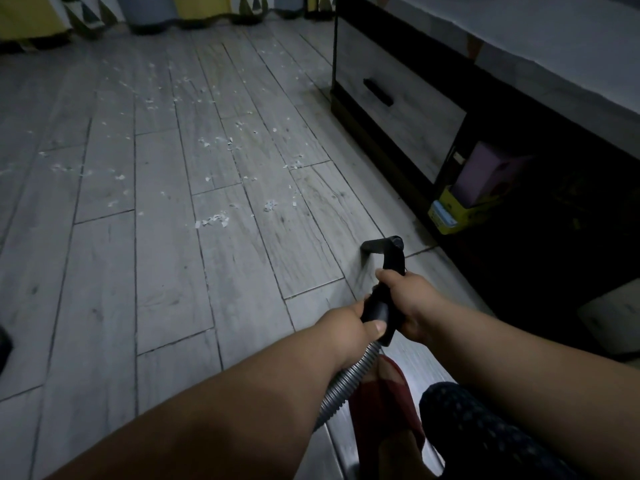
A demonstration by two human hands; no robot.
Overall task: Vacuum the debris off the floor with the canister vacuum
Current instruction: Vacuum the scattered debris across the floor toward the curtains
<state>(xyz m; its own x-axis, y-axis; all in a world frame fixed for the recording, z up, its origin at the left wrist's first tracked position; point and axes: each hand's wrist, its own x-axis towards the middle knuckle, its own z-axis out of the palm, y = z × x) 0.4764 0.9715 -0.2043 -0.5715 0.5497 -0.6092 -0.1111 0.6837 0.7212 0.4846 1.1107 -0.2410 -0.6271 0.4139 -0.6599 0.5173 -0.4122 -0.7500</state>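
Both hands hold the black vacuum wand (pixel 389 271). My left hand (pixel 356 323) grips its lower end, where the grey ribbed hose (pixel 346 386) joins. My right hand (pixel 405 296) grips the wand just above that. The black nozzle (pixel 379 244) at the wand's tip rests on the grey plank floor (pixel 166 271), close to the cabinet's base. White debris flecks (pixel 213 221) lie scattered over the floor to the left of and beyond the nozzle. The canister itself is out of view.
A low cabinet with a drawer (pixel 394 105) runs along the right. Its open shelf holds a yellow box (pixel 450 211) and a purple box (pixel 485 174). Patterned curtains (pixel 45 19) hang at the far wall. My foot in a red slipper (pixel 384 407) stands beside the hose.
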